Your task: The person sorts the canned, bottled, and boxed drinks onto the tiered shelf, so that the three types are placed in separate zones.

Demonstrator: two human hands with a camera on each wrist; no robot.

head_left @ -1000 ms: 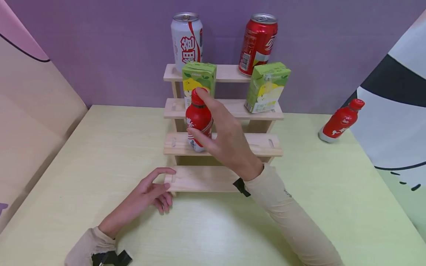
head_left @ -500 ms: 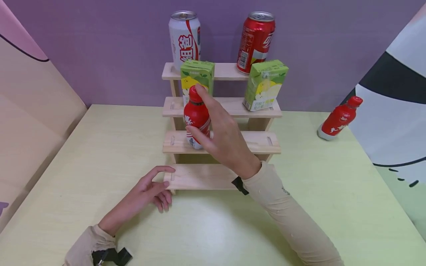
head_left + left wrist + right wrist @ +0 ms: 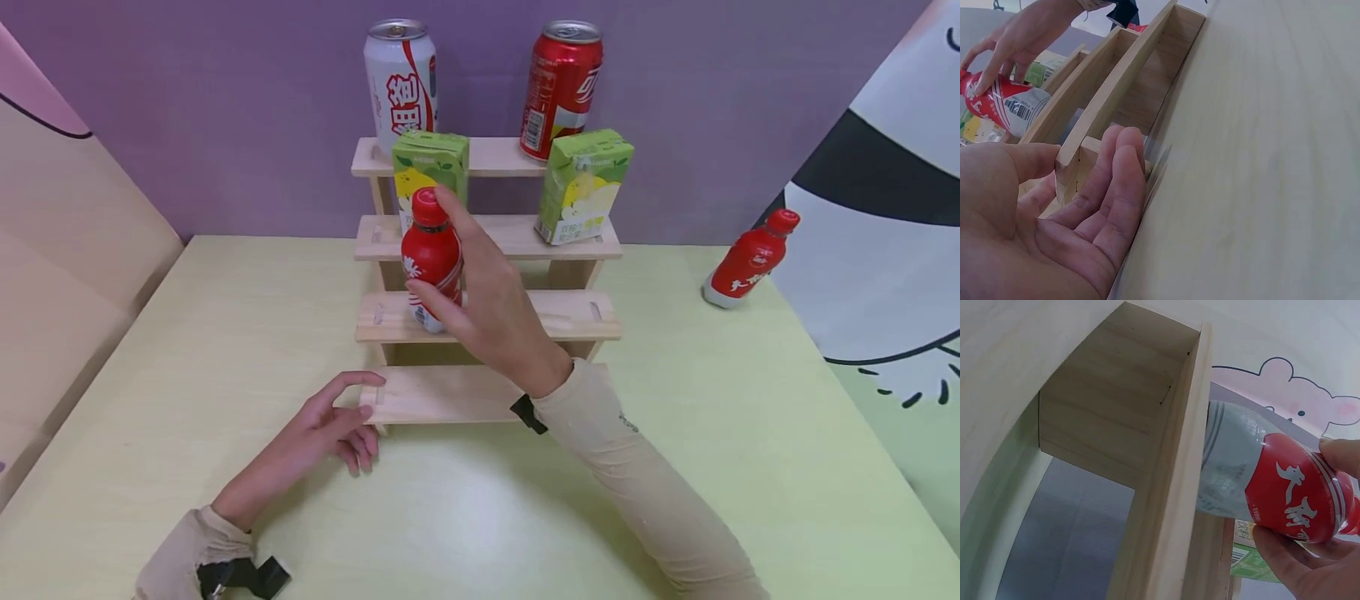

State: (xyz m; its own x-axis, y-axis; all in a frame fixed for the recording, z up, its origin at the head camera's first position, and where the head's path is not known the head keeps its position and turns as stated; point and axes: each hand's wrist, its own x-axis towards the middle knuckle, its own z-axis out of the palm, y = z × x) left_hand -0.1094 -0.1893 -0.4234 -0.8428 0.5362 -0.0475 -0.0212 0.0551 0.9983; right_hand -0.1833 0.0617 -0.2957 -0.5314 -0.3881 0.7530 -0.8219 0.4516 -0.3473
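A small red-and-white bottle (image 3: 431,254) stands upright at the left end of the second step up on a wooden stepped rack (image 3: 450,396). My right hand (image 3: 498,312) grips it from the right, index finger up by the cap and thumb low on the label. In the right wrist view, the bottle's pale base (image 3: 1229,462) meets the step's front edge. Low at the left, my left hand (image 3: 330,425) holds the end of the bottom step between thumb and index finger. Its other fingers curl beneath, as the left wrist view shows.
On the top step stand a white can (image 3: 401,92) and a red can (image 3: 558,92). Two green juice boxes, one left (image 3: 446,158) and one right (image 3: 585,187), occupy the step below. Another red bottle (image 3: 750,258) stands on the table at the right. A purple wall (image 3: 262,108) closes the back.
The head view has shifted a little, so the whole scene sits slightly further left and up. Both hands and the gripped bottle keep their places on the rack.
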